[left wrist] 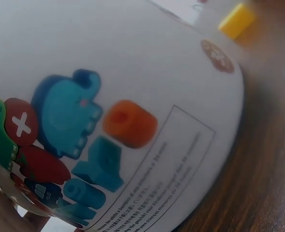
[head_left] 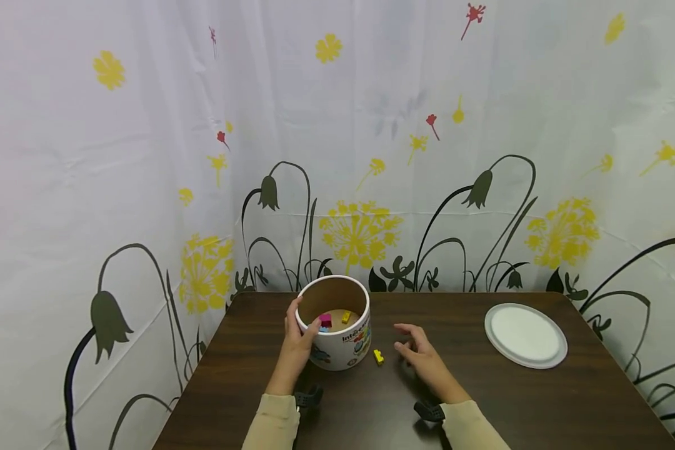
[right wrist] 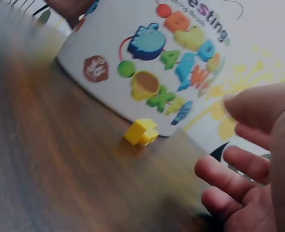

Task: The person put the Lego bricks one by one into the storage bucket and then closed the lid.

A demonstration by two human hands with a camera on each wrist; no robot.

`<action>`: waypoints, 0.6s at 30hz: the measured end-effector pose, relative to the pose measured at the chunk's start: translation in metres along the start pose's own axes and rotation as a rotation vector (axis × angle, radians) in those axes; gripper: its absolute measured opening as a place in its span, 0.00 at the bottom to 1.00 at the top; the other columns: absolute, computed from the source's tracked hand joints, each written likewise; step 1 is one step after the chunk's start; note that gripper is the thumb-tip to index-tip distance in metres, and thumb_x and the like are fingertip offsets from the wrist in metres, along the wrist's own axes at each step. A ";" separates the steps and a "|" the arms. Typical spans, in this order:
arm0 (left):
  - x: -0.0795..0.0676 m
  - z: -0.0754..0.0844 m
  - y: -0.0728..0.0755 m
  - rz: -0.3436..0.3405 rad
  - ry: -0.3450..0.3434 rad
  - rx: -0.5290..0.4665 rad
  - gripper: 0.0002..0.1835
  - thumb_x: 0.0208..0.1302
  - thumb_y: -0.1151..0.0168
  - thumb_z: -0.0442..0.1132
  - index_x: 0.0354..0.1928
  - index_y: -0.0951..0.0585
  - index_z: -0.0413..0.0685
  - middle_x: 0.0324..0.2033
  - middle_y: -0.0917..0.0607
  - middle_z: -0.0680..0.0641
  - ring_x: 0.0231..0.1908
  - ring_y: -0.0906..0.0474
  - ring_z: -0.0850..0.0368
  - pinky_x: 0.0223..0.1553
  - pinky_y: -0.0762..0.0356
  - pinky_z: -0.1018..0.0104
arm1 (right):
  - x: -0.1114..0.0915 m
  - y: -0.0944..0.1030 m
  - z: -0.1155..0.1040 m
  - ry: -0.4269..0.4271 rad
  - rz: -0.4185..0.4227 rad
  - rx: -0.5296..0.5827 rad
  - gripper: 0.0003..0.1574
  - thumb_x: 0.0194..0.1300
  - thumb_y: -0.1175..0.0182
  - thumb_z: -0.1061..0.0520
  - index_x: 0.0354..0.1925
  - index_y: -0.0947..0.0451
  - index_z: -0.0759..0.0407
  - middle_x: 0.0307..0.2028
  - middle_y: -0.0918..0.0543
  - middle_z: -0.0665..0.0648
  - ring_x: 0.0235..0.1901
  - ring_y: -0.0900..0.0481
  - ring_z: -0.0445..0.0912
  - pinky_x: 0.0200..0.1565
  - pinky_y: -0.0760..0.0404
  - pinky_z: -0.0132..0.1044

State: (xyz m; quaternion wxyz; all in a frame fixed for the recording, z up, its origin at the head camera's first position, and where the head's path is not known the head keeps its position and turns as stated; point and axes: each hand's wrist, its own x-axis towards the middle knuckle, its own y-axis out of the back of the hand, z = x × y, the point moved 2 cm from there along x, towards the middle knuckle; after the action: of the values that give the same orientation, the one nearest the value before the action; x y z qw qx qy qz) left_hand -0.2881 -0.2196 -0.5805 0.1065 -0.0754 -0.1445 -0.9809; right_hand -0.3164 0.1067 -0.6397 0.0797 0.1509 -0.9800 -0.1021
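Note:
A white round tub [head_left: 340, 355] with colourful pictures and letters printed on its wall stands on the table, slightly tilted towards me. My left hand [head_left: 297, 347] grips its left side, thumb at the rim. Inside lie a pink block [head_left: 325, 320], a yellow block [head_left: 345, 317] and a bit of light blue [head_left: 324, 329]. Just right of the tub, a small yellow toy block [head_left: 379, 357] with a knob rests on the wood. My right hand [head_left: 427, 365] hovers to the right of that block, fingers loosely bent and apart, holding nothing.
A white round lid [head_left: 525, 335] lies at the right of the dark wooden table [head_left: 450, 312]. Behind the table's far edge hangs a white curtain [head_left: 371, 125] with printed flowers. Each wrist wears a dark strap.

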 end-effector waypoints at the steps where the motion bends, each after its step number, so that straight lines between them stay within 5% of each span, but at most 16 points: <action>1: 0.000 0.000 0.000 0.001 -0.002 -0.002 0.44 0.74 0.36 0.58 0.85 0.48 0.71 0.79 0.43 0.37 0.76 0.37 0.27 0.74 0.37 0.23 | 0.002 0.000 0.000 0.010 -0.027 -0.016 0.31 0.80 0.35 0.53 0.76 0.28 0.51 0.67 0.28 0.61 0.46 0.24 0.45 0.43 0.22 0.34; 8: 0.002 0.001 0.001 -0.005 0.012 -0.014 0.45 0.74 0.36 0.59 0.85 0.48 0.72 0.80 0.44 0.39 0.77 0.38 0.28 0.75 0.39 0.23 | 0.008 -0.016 -0.011 0.136 -0.169 -0.325 0.27 0.76 0.31 0.52 0.70 0.19 0.45 0.40 0.25 0.52 0.37 0.28 0.41 0.38 0.27 0.33; 18: 0.003 0.001 0.001 -0.002 0.018 -0.014 0.44 0.75 0.37 0.56 0.85 0.48 0.72 0.81 0.45 0.38 0.77 0.38 0.29 0.75 0.37 0.26 | 0.002 -0.023 -0.015 0.174 -0.167 -0.438 0.17 0.71 0.26 0.54 0.57 0.13 0.45 0.41 0.23 0.49 0.40 0.26 0.43 0.42 0.27 0.34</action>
State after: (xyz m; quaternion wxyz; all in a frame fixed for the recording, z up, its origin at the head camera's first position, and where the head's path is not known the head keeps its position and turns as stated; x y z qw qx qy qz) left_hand -0.2902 -0.2207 -0.5787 0.1064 -0.0673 -0.1369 -0.9826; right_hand -0.3089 0.0821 -0.6304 0.1859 0.2185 -0.9081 -0.3050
